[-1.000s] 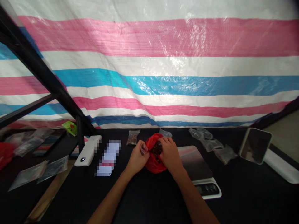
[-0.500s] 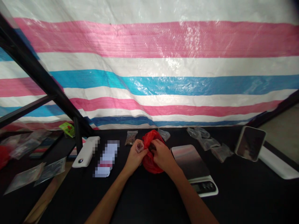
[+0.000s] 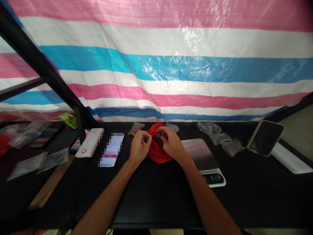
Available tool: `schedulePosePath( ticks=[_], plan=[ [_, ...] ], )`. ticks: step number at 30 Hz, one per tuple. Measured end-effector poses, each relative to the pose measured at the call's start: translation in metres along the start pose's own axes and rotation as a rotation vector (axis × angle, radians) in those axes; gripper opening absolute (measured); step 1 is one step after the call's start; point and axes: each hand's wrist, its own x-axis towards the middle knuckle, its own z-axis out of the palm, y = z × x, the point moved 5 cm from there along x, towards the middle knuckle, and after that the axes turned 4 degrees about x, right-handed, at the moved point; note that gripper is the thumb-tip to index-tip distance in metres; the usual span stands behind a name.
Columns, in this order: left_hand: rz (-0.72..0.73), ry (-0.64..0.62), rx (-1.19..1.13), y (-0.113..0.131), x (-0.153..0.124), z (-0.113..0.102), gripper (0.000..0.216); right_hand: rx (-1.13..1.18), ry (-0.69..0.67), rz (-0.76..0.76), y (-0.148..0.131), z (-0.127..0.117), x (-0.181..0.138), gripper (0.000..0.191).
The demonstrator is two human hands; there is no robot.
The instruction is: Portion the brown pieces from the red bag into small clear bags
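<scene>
A red plastic bag (image 3: 157, 153) lies open on the black table (image 3: 151, 192), with dark brown bits inside. My left hand (image 3: 138, 148) is closed on a small clear pouch (image 3: 146, 139) held at the bag's left edge. My right hand (image 3: 172, 145) rests on top of the bag, fingers curled and pinched at its mouth over the dark contents. What the right fingers hold is hidden.
A digital scale (image 3: 202, 160) sits right of the bag. A filled small pouch (image 3: 135, 128) and several empty clear pouches (image 3: 221, 138) lie near the striped tarp (image 3: 171, 65). A white power bank (image 3: 90, 147), a phone (image 3: 111, 154) and a black frame post (image 3: 78, 124) stand to the left; a tilted mirror (image 3: 265, 137) stands to the right.
The camera has tilted, so everything sits higher in view. My left hand has raised the clear pouch slightly toward the bag's mouth; the right hand stays on the bag.
</scene>
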Motion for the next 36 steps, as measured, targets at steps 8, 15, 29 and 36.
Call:
schedulePosePath(
  ticks=[8,15,29,36],
  plan=[
    [-0.147,-0.159,-0.061,-0.013,-0.01,0.016,0.025,0.111,-0.012,-0.205,-0.023,-0.002,-0.001,0.046],
    [-0.021,-0.22,-0.026,-0.012,-0.009,0.019,0.011,-0.051,-0.125,-0.29,-0.043,0.007,-0.01,0.051],
    [-0.081,-0.174,-0.137,-0.014,-0.009,0.017,0.015,-0.074,-0.077,-0.295,-0.048,0.013,-0.01,0.023],
    [-0.064,-0.186,-0.201,-0.007,-0.008,0.015,0.019,-0.023,-0.017,-0.37,-0.048,0.005,-0.008,0.032]
  ],
)
